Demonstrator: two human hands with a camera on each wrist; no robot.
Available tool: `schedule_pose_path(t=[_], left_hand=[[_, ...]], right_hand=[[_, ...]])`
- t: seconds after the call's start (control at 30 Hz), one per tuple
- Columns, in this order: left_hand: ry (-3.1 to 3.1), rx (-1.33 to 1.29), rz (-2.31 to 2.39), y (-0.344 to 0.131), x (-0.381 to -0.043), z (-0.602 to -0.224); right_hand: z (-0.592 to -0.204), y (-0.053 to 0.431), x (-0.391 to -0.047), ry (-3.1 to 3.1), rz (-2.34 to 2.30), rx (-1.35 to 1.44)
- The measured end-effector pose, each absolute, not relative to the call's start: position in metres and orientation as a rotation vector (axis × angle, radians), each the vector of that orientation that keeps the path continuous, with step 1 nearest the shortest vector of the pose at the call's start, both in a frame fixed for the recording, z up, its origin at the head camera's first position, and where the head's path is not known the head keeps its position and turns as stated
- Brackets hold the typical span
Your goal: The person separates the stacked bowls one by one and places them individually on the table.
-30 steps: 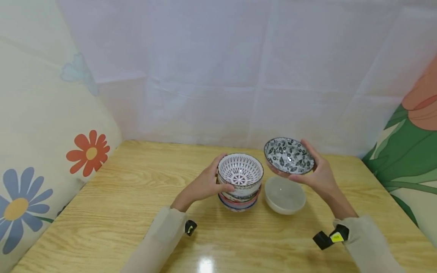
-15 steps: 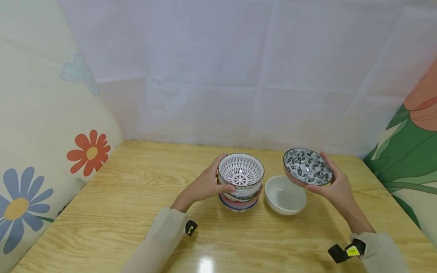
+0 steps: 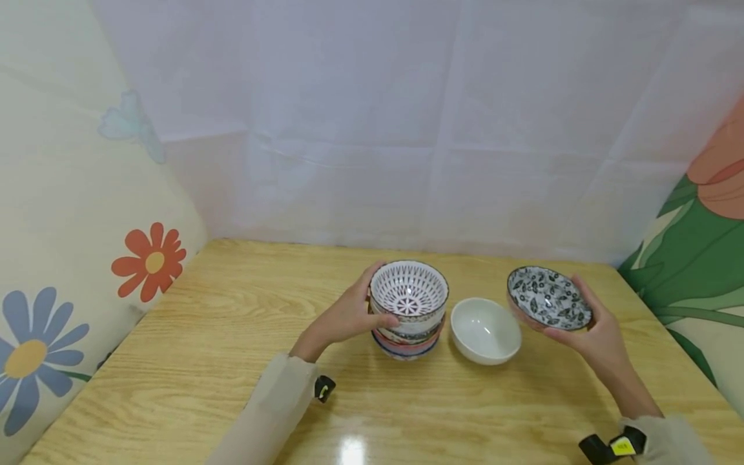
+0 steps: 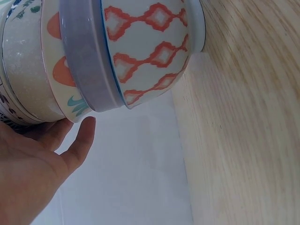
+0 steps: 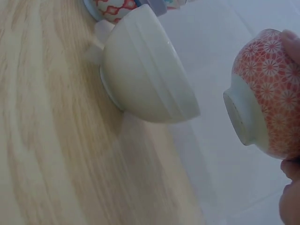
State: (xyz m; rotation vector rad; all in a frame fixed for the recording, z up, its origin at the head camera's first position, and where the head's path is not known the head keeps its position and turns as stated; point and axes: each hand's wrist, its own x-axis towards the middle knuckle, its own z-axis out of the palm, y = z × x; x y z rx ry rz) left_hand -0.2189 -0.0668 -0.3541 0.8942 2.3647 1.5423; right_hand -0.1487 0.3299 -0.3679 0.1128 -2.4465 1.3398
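In the head view my left hand [image 3: 349, 318] grips the upper part of a stack of several bowls, thumb at the rim and fingers round the far side. The top bowl [image 3: 410, 288] is white inside with dark radiating dashes. In the left wrist view the lowest bowl [image 4: 150, 51] has red diamonds and sits on the table. My right hand [image 3: 604, 332] holds a bowl [image 3: 549, 298] tilted in the air on the right, black floral inside; its red flowered outside [image 5: 274, 89] and white foot show in the right wrist view. A plain white bowl [image 3: 485, 330] stands upright between the hands.
The wooden table [image 3: 192, 361] carries the bowls. A pale cloth [image 3: 349, 129] hangs behind its back edge. Flower-printed cloths flank it, with a red flower [image 3: 154, 262] at left and green leaves [image 3: 709, 271] at right.
My right hand has moved to the right and down with the floral bowl, from above the plain white bowl to right of it. My left hand and the stack have stayed in place.
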Motion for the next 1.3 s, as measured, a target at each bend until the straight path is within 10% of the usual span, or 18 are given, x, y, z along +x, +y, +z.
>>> schedule_pose_path(t=[1.3], left_hand=[[2.379, 0.902, 1.528, -0.068, -0.218, -0.353]], right_hand=[[-0.418, 0.361, -0.126, -2.594, 1.281, -0.137]])
